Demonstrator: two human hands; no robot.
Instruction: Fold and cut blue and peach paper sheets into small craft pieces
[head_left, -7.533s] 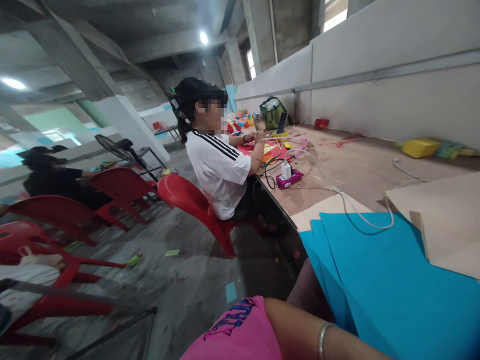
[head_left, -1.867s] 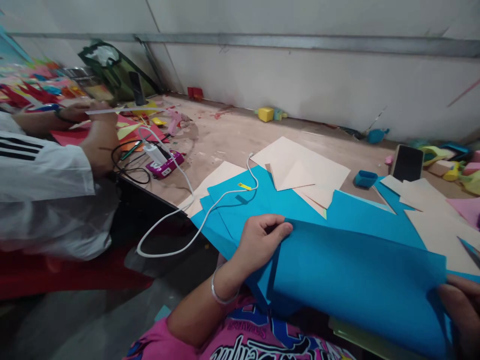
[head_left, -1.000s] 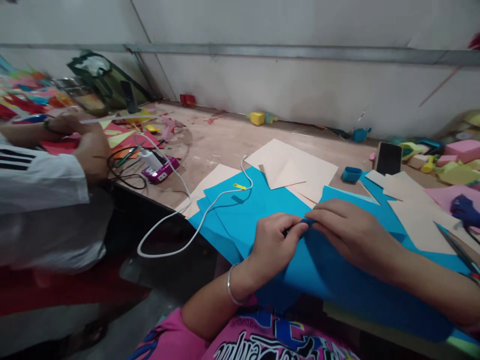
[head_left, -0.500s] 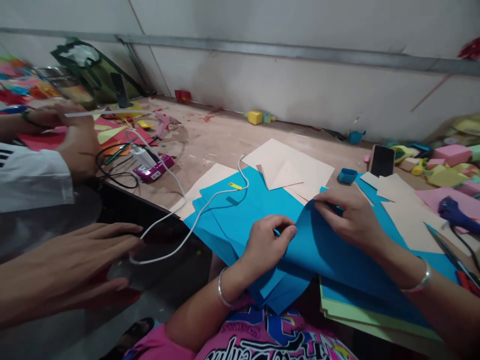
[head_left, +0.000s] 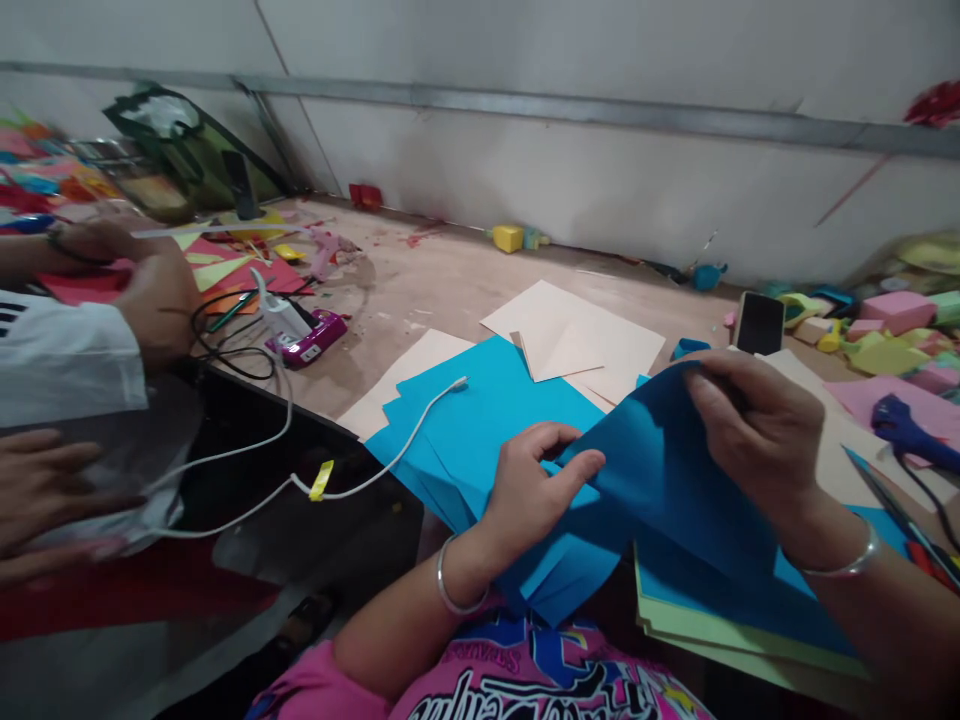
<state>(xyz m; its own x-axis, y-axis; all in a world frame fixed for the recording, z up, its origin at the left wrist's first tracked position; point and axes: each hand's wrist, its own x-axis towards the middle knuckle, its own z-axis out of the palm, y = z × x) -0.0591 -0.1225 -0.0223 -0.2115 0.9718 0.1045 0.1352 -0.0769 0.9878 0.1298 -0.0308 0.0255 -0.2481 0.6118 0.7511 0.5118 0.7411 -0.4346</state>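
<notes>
Near the table's front edge, my left hand (head_left: pixel 536 480) pinches the left side of a blue paper sheet (head_left: pixel 652 460) between thumb and fingers. My right hand (head_left: pixel 761 430) grips the sheet's upper right corner, and the sheet bends up between the two hands. Under and left of it lie more blue sheets (head_left: pixel 480 410), some hanging over the edge. A folded cream paper piece (head_left: pixel 562 350) rests behind my left hand on a flat cream sheet (head_left: pixel 630 335). Blue and pale green sheets (head_left: pixel 712 635) are stacked below my right forearm.
Left, another person's hands (head_left: pixel 154 290) are over red paper; a further hand (head_left: pixel 45 500) is beside a white cable (head_left: pixel 405 450). A purple power strip (head_left: pixel 315 338) lies on the table (head_left: pixel 420 270). At right are a phone (head_left: pixel 760 322), scissors (head_left: pixel 892 500) and a blue glue gun (head_left: pixel 904 425).
My right hand has moved right and lifted its side of the blue sheet. The white cable has slid left with its yellow tag, and the other person's lower hand has drawn back left.
</notes>
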